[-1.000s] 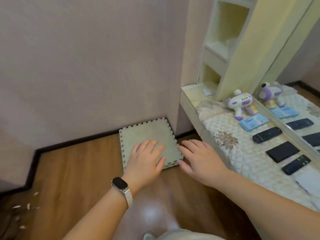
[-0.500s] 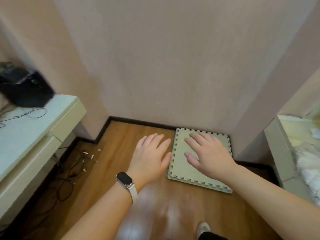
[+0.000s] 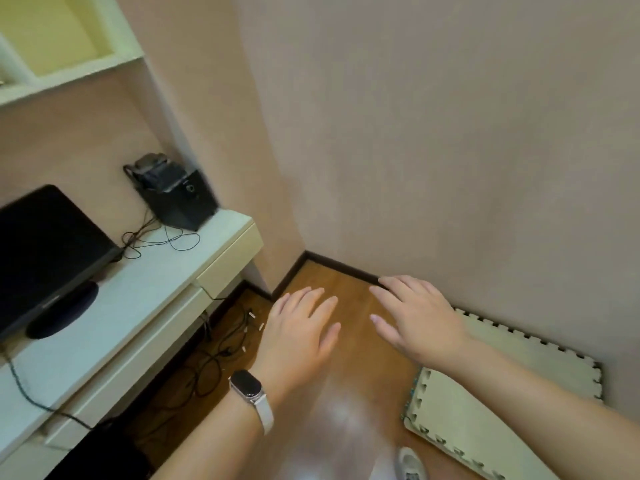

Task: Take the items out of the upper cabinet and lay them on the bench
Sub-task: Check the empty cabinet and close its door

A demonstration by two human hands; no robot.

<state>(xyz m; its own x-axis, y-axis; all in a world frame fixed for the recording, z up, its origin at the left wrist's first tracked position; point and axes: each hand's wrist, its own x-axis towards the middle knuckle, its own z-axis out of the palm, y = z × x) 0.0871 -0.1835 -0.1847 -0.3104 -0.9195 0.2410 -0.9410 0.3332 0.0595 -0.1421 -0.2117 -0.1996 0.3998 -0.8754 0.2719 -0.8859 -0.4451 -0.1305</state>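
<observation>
My left hand, with a smart band on its wrist, hovers palm down over the wooden floor, fingers straight and holding nothing. My right hand hovers beside it, fingers spread and empty, near the dark skirting at the wall. An open pale-yellow upper cabinet shows at the top left above the white desk. No item inside the cabinet can be made out.
On the desk stand a black monitor and a black box-shaped device with thin cables. More cables lie on the floor under the desk. A pale green foam puzzle mat lies against the wall at the right.
The view has swung left: the bench with toys and remotes left the frame, the mat slid to the right, and the desk, monitor and upper cabinet came in. Both hands stay flat and empty.
</observation>
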